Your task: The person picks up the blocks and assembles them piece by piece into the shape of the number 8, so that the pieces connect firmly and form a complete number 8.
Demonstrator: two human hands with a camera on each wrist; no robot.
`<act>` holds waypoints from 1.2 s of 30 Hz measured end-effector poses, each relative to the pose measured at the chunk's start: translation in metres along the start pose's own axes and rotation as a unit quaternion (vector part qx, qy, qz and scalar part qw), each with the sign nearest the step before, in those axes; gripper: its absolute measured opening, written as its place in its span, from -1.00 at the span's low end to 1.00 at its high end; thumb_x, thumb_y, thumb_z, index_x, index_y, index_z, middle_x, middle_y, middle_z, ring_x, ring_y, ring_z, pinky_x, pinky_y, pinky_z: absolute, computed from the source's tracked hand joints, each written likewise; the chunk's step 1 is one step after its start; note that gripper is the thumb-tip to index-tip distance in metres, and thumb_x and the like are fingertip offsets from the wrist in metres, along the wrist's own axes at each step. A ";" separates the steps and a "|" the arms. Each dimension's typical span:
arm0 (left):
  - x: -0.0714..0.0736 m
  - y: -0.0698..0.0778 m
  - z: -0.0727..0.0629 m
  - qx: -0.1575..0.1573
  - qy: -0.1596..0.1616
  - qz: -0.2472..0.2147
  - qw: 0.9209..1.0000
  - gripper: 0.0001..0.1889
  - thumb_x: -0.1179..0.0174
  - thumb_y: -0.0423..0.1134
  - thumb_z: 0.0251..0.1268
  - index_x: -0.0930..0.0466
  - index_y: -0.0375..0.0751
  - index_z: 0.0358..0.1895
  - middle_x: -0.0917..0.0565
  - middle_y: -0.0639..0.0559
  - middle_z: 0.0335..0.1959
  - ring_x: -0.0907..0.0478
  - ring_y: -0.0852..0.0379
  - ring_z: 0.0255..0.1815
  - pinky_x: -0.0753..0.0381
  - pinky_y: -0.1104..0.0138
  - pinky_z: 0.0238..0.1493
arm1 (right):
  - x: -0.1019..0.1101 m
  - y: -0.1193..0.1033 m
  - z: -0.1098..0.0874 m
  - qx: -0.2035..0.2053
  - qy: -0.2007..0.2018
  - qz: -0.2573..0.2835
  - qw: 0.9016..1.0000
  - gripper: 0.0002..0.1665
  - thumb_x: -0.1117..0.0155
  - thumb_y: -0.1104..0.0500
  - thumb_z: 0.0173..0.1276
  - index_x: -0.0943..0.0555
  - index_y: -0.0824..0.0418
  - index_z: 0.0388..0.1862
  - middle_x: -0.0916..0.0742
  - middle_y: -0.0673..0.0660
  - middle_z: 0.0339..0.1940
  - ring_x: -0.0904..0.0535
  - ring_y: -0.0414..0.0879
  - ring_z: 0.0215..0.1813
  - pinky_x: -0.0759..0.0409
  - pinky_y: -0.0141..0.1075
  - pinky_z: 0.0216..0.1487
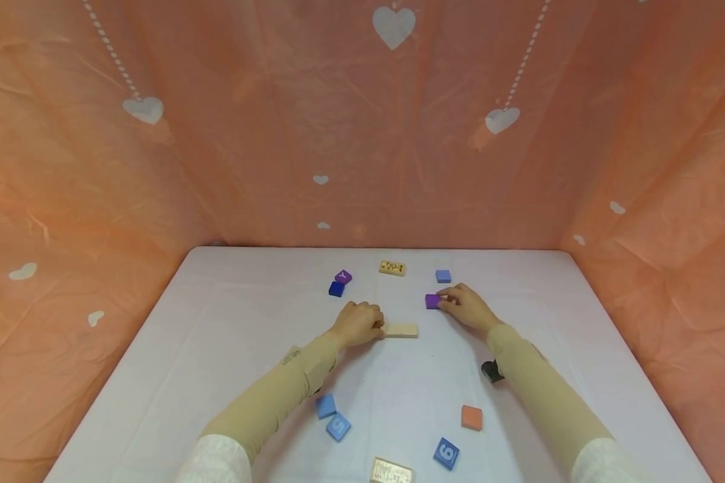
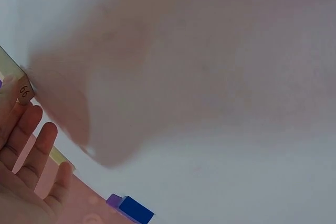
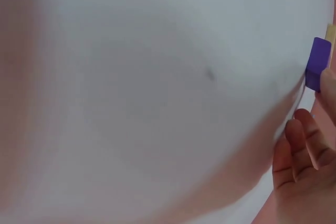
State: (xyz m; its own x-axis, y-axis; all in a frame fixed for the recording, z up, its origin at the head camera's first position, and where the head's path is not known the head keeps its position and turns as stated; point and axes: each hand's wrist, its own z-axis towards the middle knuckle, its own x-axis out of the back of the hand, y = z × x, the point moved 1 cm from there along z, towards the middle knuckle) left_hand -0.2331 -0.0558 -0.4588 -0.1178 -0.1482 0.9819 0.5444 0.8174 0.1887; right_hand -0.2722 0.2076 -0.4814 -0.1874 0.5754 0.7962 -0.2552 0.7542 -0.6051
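My left hand (image 1: 356, 325) pinches the left end of a long pale wooden block (image 1: 401, 330) at the middle of the table. In the left wrist view, that block's end (image 2: 24, 88) carries small printed digits, and the other fingers are spread loosely. Farther right, my right hand (image 1: 468, 306) holds a small purple block (image 1: 432, 301) by its right side, between thumb and finger. The right wrist view shows the purple block (image 3: 318, 64) against the thumb, close to the white surface. A periwinkle block (image 1: 443, 276) lies just beyond it.
A white-covered table (image 1: 229, 302) holds a purple letter tile (image 1: 343, 276) touching a dark blue block (image 1: 336, 289), a gold block (image 1: 392, 268), two light blue tiles (image 1: 338, 426), an orange tile (image 1: 472, 417), a blue tile (image 1: 446, 453), another gold block (image 1: 391, 471) and a black object (image 1: 491, 371) partly under the right forearm.
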 end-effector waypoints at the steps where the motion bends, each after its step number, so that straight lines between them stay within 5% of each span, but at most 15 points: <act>1: 0.000 0.000 0.000 -0.003 0.002 0.002 1.000 -0.85 -0.31 -0.06 0.09 -0.67 -0.04 -0.41 -0.61 0.17 -0.46 -0.46 0.21 -0.39 -0.35 0.33 -0.25 | -0.001 -0.001 -0.002 0.006 0.000 -0.001 1.000 -0.62 -0.18 0.11 0.32 -0.57 0.26 0.06 -0.58 0.18 -0.23 -0.45 -0.04 -0.22 -0.42 -0.25 -0.15; 18: 0.000 0.001 -0.001 -0.023 0.016 0.043 0.999 -0.85 -0.31 -0.06 0.07 -0.66 -0.02 -0.45 -0.60 0.17 -0.48 -0.52 0.20 -0.39 -0.39 0.30 -0.25 | -0.007 -0.017 -0.027 0.020 -0.030 0.006 0.999 -0.66 -0.24 0.11 0.28 -0.61 0.22 -0.01 -0.62 0.10 -0.25 -0.45 -0.11 -0.22 -0.42 -0.31 -0.17; 36: 0.002 0.003 0.001 -0.001 -0.004 0.033 0.999 -0.83 -0.33 -0.05 0.05 -0.64 -0.04 -0.49 -0.58 0.18 -0.51 -0.47 0.21 -0.43 -0.33 0.33 -0.26 | -0.011 -0.027 -0.028 0.025 -0.035 -0.008 0.999 -0.66 -0.26 0.09 0.27 -0.62 0.20 -0.02 -0.62 0.07 -0.25 -0.42 -0.10 -0.21 -0.40 -0.30 -0.16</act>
State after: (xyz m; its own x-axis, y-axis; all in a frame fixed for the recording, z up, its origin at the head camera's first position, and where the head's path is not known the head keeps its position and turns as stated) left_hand -0.2328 -0.0533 -0.4559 -0.0885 -0.0895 0.9921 0.5521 0.8246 0.1236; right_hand -0.2367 0.1899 -0.4740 -0.2492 0.5387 0.8048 -0.3057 0.7448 -0.5931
